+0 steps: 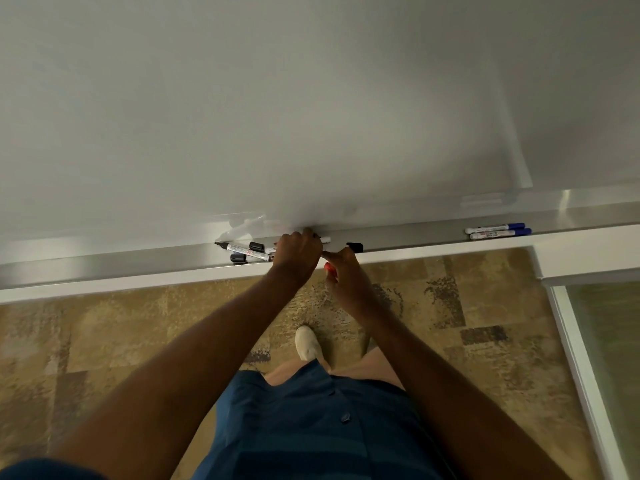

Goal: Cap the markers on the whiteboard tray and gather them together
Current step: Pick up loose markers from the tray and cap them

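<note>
A grey whiteboard tray (408,237) runs across the view below the whiteboard. My left hand (296,252) is closed over markers on the tray; a white marker end (325,239) pokes out beyond its fingers. My right hand (341,271) pinches a white marker with a black cap (355,247), and something red (329,268) shows under its palm. Left of my hands lies an uncapped black marker (242,251) with two loose black caps (256,246) (238,258) beside it. Two capped blue markers (498,231) lie together far right on the tray.
The whiteboard (277,116) fills the upper view. Below the tray is patterned brown carpet (138,327), with my shoe (306,342) on it. A white-framed glass panel (606,341) stands at the right.
</note>
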The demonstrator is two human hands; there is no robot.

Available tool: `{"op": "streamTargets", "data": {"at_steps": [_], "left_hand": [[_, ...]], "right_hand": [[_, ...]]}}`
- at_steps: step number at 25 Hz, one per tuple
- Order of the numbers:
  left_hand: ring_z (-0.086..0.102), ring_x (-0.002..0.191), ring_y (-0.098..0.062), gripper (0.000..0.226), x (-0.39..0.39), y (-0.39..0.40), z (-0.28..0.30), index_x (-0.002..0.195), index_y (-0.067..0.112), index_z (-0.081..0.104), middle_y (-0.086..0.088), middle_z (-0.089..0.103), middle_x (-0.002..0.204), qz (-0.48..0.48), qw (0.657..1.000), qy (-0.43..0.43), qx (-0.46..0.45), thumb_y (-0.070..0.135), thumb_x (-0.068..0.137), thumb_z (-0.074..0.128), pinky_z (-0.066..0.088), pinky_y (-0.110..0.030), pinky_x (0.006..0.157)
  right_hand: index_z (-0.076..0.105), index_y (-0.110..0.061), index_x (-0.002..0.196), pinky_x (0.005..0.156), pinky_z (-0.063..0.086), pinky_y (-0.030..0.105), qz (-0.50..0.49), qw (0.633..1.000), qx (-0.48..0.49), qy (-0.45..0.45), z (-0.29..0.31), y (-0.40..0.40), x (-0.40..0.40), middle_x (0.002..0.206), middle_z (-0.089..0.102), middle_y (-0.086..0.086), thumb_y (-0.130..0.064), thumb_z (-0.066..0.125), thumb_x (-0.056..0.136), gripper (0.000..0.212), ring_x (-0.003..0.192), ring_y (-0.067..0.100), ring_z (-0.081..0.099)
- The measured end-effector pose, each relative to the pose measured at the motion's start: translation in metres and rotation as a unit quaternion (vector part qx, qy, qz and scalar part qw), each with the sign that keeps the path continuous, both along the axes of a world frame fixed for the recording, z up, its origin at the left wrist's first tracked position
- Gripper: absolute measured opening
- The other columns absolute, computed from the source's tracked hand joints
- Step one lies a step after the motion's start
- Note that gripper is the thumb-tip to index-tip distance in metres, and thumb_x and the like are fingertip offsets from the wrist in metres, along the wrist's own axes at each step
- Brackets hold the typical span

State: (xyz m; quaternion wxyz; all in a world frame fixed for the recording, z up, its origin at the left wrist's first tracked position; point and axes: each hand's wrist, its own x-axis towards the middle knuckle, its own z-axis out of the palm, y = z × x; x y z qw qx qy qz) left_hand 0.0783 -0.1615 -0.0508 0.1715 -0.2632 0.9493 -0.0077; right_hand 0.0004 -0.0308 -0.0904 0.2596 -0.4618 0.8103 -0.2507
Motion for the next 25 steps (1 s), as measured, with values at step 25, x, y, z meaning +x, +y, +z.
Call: {"op": "streamTargets", "data": {"at_steps": [25], "left_hand": [[0.069,0.093,-0.027,0.019,0.006,0.001,-0.004,0.112,0.014,0.064,-0.006,0.070,0.103,0.026,0.999,0.036,-0.019,0.016,0.097,0.052,0.048,-0.034,0.076]], "right_hand": [[0.034,-0.027,0.155,0.090,0.059,0.035,0.027,0.992,0.081,0.098,0.006,-0.001,0.004,0.140,0.046,0.019,0.003,0.056,0.096,0.070,0.120,0.026,0.057]]}}
